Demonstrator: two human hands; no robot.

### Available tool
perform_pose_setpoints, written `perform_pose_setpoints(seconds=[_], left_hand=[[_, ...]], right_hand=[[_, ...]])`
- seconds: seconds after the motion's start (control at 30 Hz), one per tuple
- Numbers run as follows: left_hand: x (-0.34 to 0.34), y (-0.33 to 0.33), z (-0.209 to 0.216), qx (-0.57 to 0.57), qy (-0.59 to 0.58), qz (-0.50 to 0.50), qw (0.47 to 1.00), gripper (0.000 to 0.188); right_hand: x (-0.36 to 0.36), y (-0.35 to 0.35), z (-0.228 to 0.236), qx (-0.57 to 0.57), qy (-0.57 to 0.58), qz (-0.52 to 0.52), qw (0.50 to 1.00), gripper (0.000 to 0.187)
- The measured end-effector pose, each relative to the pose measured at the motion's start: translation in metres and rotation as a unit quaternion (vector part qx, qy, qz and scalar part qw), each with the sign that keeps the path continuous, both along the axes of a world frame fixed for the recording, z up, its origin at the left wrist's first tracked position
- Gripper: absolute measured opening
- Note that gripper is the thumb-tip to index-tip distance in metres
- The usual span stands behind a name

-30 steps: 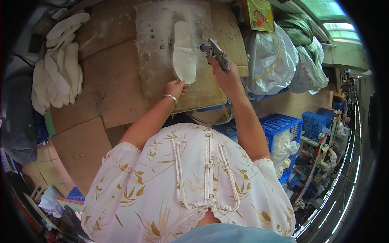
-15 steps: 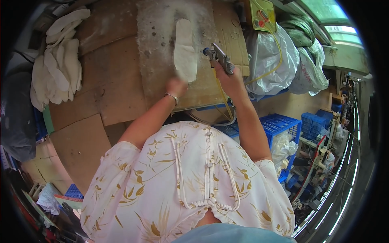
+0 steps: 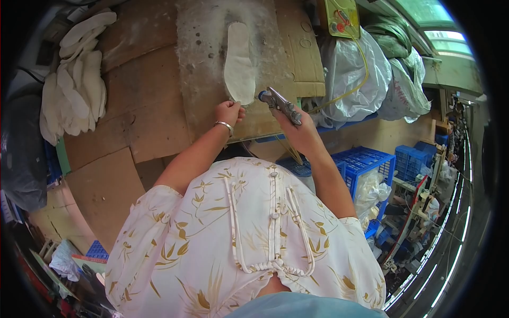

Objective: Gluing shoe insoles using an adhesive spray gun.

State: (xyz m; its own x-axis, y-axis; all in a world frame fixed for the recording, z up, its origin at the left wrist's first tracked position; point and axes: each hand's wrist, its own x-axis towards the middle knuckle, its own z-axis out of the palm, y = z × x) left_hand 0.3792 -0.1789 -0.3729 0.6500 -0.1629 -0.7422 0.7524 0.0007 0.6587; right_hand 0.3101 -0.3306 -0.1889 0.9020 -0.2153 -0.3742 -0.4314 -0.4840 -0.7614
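Note:
A white insole [image 3: 239,63] lies lengthwise on a stained sheet [image 3: 204,85] over the cardboard-covered table. At its near end, my left hand [image 3: 229,112] is closed, with thumb and fingertips pinching the insole's edge. My right hand [image 3: 300,130] is wrapped around a metal spray gun [image 3: 283,105], whose blue-ringed nozzle points left, just right of the insole's near end and apart from it. A yellow hose hangs below that hand.
At the far left sits a pile of white insoles [image 3: 79,90]. Plastic-wrapped bags [image 3: 352,79] and a yellow container [image 3: 342,18] stand to the right of the table. Blue plastic crates [image 3: 366,159] are lower right. A yellow hose [image 3: 366,63] runs from the container.
My right hand has drawn the spray gun nearer to my body and turned it slightly. My left hand has gone from blurred to sharp at the insole's near end.

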Motion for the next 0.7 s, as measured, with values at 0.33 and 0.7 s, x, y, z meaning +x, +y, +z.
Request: perform_pose_setpoints(seconds=[0.33, 0.7], left_hand=[[-0.003, 0.002, -0.006, 0.010, -0.006, -0.002, 1.000, 0.017], [-0.003, 0.006, -0.011, -0.007, -0.007, -0.010, 1.000, 0.018]], right_hand=[[0.046, 0.000, -0.010, 0.017, -0.088, -0.035, 0.995, 0.030], [-0.015, 0.000, -0.007, 0.008, -0.002, 0.007, 1.000, 0.027]])
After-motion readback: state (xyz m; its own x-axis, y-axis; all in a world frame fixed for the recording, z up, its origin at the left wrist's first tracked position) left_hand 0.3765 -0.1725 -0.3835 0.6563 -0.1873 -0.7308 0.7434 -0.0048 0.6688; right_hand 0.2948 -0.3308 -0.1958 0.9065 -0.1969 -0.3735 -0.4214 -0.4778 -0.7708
